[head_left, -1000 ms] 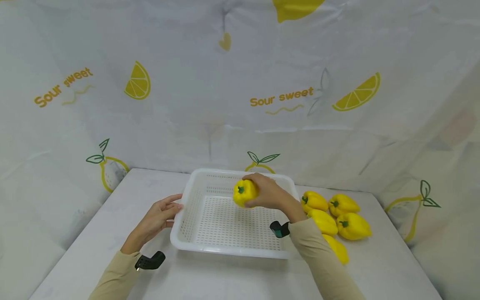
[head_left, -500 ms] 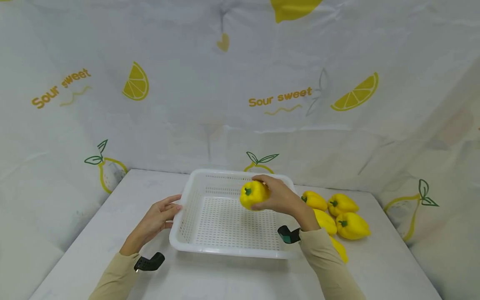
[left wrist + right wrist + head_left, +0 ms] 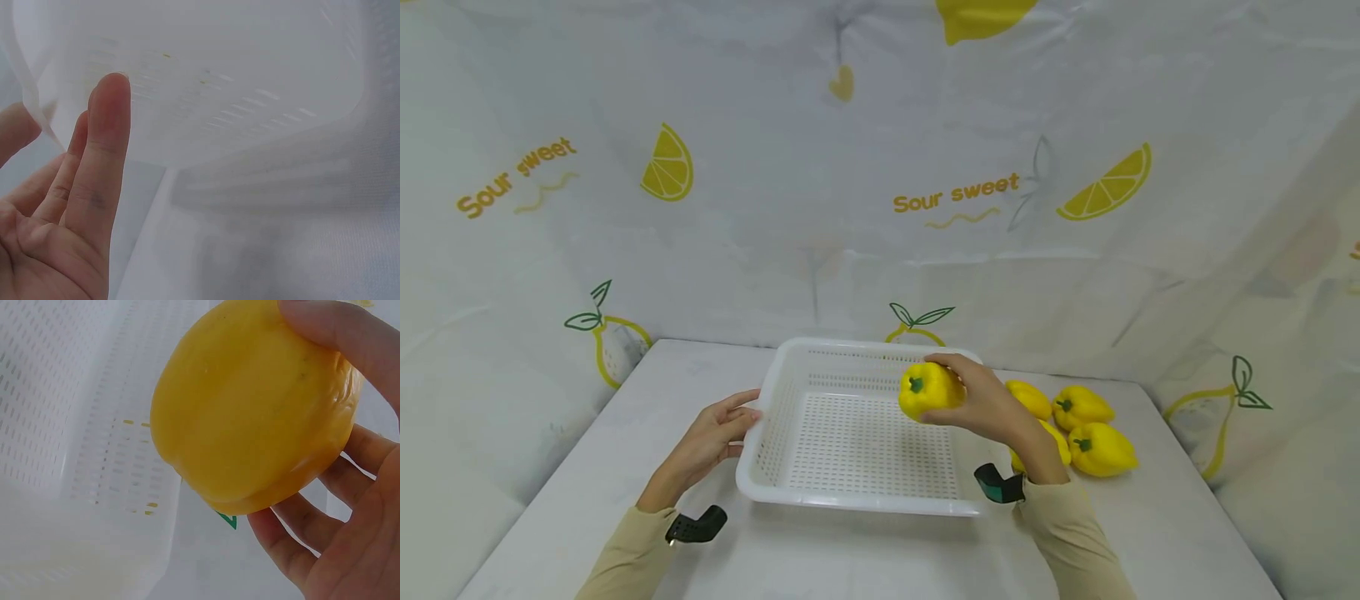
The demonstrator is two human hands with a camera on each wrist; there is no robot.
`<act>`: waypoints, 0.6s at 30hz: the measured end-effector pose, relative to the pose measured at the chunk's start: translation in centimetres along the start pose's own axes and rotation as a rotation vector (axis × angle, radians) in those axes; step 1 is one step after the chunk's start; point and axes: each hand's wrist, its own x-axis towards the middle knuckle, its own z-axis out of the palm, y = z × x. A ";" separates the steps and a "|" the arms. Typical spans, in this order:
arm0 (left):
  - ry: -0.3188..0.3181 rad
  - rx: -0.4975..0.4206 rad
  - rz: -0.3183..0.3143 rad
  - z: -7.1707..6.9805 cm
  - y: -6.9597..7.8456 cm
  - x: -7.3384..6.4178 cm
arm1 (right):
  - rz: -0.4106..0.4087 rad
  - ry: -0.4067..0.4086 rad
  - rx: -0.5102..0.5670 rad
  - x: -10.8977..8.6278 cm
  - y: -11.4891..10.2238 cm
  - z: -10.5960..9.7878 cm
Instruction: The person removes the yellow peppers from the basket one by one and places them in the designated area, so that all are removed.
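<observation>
My right hand (image 3: 981,400) holds a yellow bell pepper (image 3: 928,390) above the right part of a white perforated plastic basket (image 3: 857,502). Its green stem points left in the head view. In the right wrist view, thumb and fingers wrap the bell pepper (image 3: 250,406), with the basket wall (image 3: 125,444) beside it. At the basket's left side, my left hand (image 3: 711,437) grips the rim. The left wrist view shows its long fingers (image 3: 103,169) against the outer wall, another digit behind the rim edge. No pepper is visible inside the basket.
Several more yellow bell peppers (image 3: 1103,450) lie on the white table (image 3: 865,558) right of the basket, partly hidden by the right forearm (image 3: 1071,533). A white lemon-print cloth (image 3: 805,275) hangs behind the table.
My right hand has carried the bell pepper rightward and slightly nearer across the basket. The forearm now covers more of the peppers behind it. My left hand stays at the basket's rim.
</observation>
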 end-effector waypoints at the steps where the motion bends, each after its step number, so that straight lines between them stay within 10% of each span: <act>1: -0.001 -0.001 0.001 0.0 0.0 0.0 | 0.000 0.003 0.000 -0.1 0.0 0.0; 18: 0.003 0.011 0.005 0.0 0.0 -0.1 | -0.006 0.081 -0.056 -3.4 1.5 -1.3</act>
